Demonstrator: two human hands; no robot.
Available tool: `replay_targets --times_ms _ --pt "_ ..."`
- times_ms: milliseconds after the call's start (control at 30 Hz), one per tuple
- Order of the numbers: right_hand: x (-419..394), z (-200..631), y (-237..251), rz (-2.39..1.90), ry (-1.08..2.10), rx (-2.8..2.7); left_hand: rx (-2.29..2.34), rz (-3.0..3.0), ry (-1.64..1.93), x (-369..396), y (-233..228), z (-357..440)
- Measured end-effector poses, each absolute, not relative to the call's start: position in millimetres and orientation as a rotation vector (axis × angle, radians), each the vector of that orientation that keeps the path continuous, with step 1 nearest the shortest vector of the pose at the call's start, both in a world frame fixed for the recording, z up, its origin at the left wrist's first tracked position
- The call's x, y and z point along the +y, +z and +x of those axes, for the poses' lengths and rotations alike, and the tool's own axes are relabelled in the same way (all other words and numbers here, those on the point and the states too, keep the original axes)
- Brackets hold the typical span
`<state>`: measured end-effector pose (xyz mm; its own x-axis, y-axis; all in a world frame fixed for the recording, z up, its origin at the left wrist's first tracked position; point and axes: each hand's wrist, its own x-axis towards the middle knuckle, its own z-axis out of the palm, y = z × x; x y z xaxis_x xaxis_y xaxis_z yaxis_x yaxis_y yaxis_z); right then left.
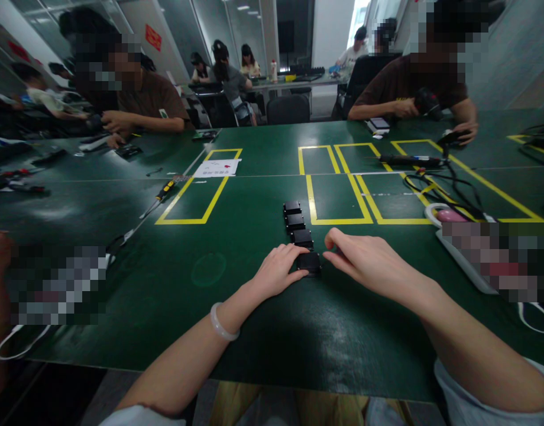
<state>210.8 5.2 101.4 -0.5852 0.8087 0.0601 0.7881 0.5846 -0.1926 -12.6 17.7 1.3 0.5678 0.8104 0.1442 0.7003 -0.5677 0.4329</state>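
Several small black rectangular blocks (297, 222) stand in a line on the green table, running away from me. My left hand (278, 266) reaches the nearest black block (309, 261), with fingertips at its far left edge and the thumb at its near left edge. A pale bracelet (222, 322) circles that wrist. Just right of the same block is my right hand (365, 254), its fingers curled and a gap between thumb and index finger. Nothing shows in that gap, and the palm side is hidden.
Yellow tape rectangles (340, 220) mark the green table (254, 349). A yellow-black screwdriver (165, 189) and a paper label (217, 168) lie left; a black pen-like tool (411, 161) with cables lies right. Two people sit opposite, one holding a power tool (428, 104).
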Motion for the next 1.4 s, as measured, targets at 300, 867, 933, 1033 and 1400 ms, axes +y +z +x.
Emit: replay_targets --times_ms 300,867,933,1033,1400 --pt "5.1 211.6 97.8 -1.293 0.229 -2.688 1.232 2.478 0.469 17.3 2.6 -12.3" --pt "7.7 208.3 99.9 -1.388 0.221 -2.659 1.238 2.477 0.470 17.5 1.8 -12.2" --pt "8.2 210.1 99.0 -1.356 0.229 -2.669 1.236 2.471 0.464 17.3 2.6 -12.3" --pt "7.9 212.6 97.8 -1.318 0.237 -2.664 1.228 2.466 0.458 17.1 3.4 -12.3" --pt "8.6 208.2 100.4 -1.422 0.226 -2.660 1.232 2.471 0.476 17.7 1.9 -11.8"
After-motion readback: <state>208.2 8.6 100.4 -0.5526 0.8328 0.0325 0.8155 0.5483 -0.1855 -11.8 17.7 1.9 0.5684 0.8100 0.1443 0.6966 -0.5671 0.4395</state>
